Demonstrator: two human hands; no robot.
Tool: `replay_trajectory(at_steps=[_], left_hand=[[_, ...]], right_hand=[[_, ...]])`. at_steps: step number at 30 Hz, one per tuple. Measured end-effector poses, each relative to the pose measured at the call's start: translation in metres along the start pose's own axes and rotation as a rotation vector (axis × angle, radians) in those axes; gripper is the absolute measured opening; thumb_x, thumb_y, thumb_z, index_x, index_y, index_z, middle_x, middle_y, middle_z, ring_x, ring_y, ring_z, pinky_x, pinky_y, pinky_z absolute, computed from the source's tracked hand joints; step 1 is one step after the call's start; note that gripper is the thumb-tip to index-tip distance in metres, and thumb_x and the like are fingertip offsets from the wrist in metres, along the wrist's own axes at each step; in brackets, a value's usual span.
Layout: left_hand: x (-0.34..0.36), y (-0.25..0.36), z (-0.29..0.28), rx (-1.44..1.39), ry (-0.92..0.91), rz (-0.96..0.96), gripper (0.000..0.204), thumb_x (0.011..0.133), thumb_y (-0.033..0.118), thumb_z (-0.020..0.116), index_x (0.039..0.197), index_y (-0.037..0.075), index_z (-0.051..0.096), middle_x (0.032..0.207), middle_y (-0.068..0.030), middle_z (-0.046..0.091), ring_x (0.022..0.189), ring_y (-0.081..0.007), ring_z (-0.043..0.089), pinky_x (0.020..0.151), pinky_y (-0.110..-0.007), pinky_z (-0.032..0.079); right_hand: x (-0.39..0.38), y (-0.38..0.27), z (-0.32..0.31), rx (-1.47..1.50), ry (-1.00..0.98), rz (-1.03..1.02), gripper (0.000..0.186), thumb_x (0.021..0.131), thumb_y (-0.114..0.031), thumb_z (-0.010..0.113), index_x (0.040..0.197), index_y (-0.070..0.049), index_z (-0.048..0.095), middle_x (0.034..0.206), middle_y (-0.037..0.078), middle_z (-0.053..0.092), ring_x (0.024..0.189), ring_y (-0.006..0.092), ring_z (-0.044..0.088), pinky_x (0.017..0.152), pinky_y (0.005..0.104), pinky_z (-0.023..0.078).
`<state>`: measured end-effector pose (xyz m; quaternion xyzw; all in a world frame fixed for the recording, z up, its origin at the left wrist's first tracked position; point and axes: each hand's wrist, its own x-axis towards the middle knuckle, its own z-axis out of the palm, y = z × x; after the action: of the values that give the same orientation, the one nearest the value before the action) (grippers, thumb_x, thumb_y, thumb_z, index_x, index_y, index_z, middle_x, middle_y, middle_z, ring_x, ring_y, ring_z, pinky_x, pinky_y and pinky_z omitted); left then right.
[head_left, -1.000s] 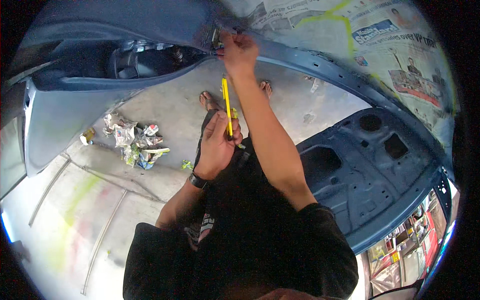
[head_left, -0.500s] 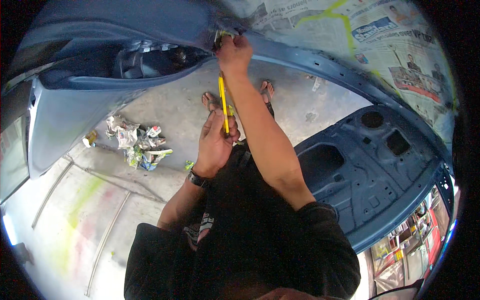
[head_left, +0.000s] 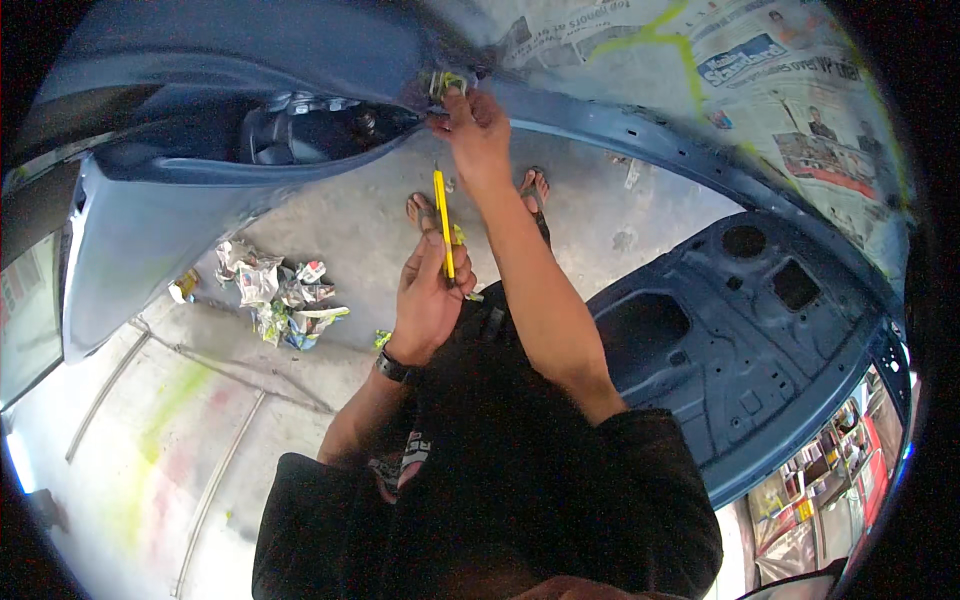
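My left hand (head_left: pixel 430 305) is closed around a slim yellow tool (head_left: pixel 443 220), held upright with its thin dark tip pointing away from me. Whether it is a knife or a screwdriver I cannot tell. Farther out, my right hand (head_left: pixel 481 135) pinches at a yellowish metal fitting (head_left: pixel 450 84) in the corner of the blue car body (head_left: pixel 360 50). The fingers partly cover that fitting. A gap lies between the tool's tip and my right hand.
A detached-looking blue door panel (head_left: pixel 740 345) with cutouts is at right. Newspaper masking (head_left: pixel 790 130) covers the upper right. A blue-grey body panel (head_left: pixel 150 235) juts out at left. Crumpled newspaper (head_left: pixel 285 295) lies on the concrete floor (head_left: pixel 350 215). My sandalled feet (head_left: pixel 535 185) stand below.
My right hand has drawn slightly back toward me, showing more of the metal fitting. The left hand and yellow tool have lowered a little, and the tool's thin tip is now clear of the right arm.
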<state>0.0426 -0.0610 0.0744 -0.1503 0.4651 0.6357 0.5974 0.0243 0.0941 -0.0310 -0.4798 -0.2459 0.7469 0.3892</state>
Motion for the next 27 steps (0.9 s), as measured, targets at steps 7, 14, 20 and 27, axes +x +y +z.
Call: replay_trajectory(at_steps=[7,14,20,27], left_hand=[[0.001,-0.001,0.001,0.006,-0.02,-0.006,0.019,0.099,0.03,0.048,0.096,0.011,0.052,0.077,-0.0002,0.045,0.068,-0.0111,0.041,0.06,-0.025,0.035],[0.003,0.0,0.002,0.018,0.007,-0.013,0.022,0.099,0.031,0.048,0.095,0.01,0.052,0.076,-0.0003,0.045,0.067,-0.0106,0.041,0.06,-0.024,0.036],[0.002,0.003,0.007,0.037,0.029,-0.01,0.023,0.099,0.031,0.049,0.095,0.009,0.052,0.076,0.0,0.045,0.067,-0.01,0.041,0.06,-0.024,0.036],[0.002,0.008,0.009,0.041,0.005,0.007,0.024,0.099,0.033,0.048,0.094,0.01,0.052,0.076,0.0005,0.045,0.067,-0.0101,0.04,0.059,-0.024,0.035]], right_hand=[[0.005,-0.009,0.006,0.018,0.099,0.086,0.023,0.087,-0.022,0.067,0.093,-0.001,0.059,0.082,0.008,0.062,0.061,0.0151,0.06,0.054,0.0291,0.05],[0.02,0.001,0.003,0.066,0.076,0.074,0.015,0.086,-0.012,0.065,0.088,0.001,0.058,0.074,0.008,0.061,0.056,0.016,0.058,0.051,0.03,0.052],[0.021,-0.002,0.012,-0.037,0.079,0.066,0.01,0.087,-0.007,0.057,0.083,0.002,0.057,0.071,0.011,0.06,0.054,0.0185,0.059,0.047,0.0314,0.05],[0.043,0.019,0.014,-0.434,0.249,-0.168,0.011,0.085,-0.005,0.052,0.084,0.004,0.057,0.07,0.017,0.061,0.054,0.0262,0.062,0.045,0.0353,0.048]])
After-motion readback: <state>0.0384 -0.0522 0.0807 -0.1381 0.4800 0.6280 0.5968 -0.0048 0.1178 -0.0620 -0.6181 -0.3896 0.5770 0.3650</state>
